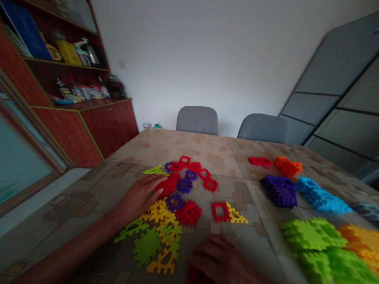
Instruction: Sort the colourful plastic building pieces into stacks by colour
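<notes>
My left hand (141, 194) reaches into a loose heap of flat, notched plastic building pieces, its thumb and fingers closed on a red building piece (169, 186). Near the bottom edge my right hand (220, 256) curls over dark red building pieces (197, 275), partly hidden beneath it. Around my left hand lie purple pieces (175, 202), yellow pieces (158, 211) and a green square (147, 246). A round-edged red piece (188, 213) lies right of them. Farther right, a red square frame (220, 212) touches a yellow triangle (236, 215).
Sorted stacks stand on the right of the patterned tablecloth (207, 146): purple (278, 191), blue (321, 196), lime green (314, 234), orange (287, 166) and red (259, 161). Two grey chairs (197, 119) stand behind the table. A wooden cabinet (108, 128) is at left.
</notes>
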`<state>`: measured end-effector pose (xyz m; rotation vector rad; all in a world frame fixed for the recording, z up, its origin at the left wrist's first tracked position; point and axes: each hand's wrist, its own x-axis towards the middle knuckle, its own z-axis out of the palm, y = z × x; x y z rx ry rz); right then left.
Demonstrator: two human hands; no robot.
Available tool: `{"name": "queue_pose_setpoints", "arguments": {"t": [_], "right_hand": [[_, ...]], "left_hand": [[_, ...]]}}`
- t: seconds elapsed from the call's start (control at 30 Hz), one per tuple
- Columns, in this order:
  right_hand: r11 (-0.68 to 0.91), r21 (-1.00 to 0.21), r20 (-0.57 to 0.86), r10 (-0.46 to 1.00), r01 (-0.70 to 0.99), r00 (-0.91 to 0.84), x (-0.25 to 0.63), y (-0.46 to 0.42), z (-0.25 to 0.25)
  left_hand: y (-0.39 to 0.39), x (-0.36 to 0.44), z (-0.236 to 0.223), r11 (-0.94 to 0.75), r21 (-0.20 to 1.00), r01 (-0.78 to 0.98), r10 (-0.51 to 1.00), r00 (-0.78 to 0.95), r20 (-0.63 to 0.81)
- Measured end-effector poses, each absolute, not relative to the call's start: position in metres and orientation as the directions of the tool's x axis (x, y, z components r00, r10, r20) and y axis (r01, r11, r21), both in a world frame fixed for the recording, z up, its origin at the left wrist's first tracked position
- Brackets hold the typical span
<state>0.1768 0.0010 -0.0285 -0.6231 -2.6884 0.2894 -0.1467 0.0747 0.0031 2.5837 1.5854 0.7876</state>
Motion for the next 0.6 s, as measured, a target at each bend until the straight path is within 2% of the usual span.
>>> {"name": "queue_pose_setpoints", "arguments": {"t": [0.4,0.5,0.6], "right_hand": [[0.87,-0.303,0.28,0.472,0.39,-0.836,0.18,-0.003,-0.008],[0.872,-0.288,0.264,0.47,0.396,-0.842,0.179,-0.003,-0.008],[0.877,-0.264,0.292,0.469,0.402,-0.833,0.179,-0.003,-0.011]], "left_hand": [[0.077,-0.177,0.001,-0.47,0.307,0.827,0.849,0.328,0.415],[0.069,-0.157,0.003,-0.529,0.312,0.789,0.825,0.393,0.406],[0.057,-0.128,0.008,-0.633,0.332,0.7,0.771,0.529,0.354]]}}
